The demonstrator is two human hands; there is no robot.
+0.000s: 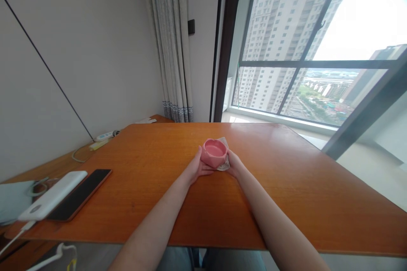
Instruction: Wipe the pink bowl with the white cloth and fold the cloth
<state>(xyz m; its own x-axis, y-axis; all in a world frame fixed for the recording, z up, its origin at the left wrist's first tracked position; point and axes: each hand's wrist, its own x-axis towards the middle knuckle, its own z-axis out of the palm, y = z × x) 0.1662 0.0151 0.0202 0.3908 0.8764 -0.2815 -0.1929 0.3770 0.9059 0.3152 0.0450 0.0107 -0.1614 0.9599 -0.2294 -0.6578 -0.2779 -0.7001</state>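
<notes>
A small pink bowl (214, 150) with a faceted outside is held between my two hands above the middle of the wooden table. My left hand (197, 167) grips its left side, thumb up along the wall and fingers beneath. On the other side, my right hand (234, 163) closes around the bowl's right edge together with a pale, patterned cloth or paper (225, 166). That pale piece shows behind and under the bowl; its exact kind is unclear. The bowl's inside looks bare. Some fingertips of both hands are hidden by the bowl.
At the table's (152, 203) left lie a white power bank (54, 194) with a cable and a dark phone (81, 194). A power strip (104, 136) rests by the wall. A curtain (173, 42) and a large window (299, 65) stand beyond the far edge.
</notes>
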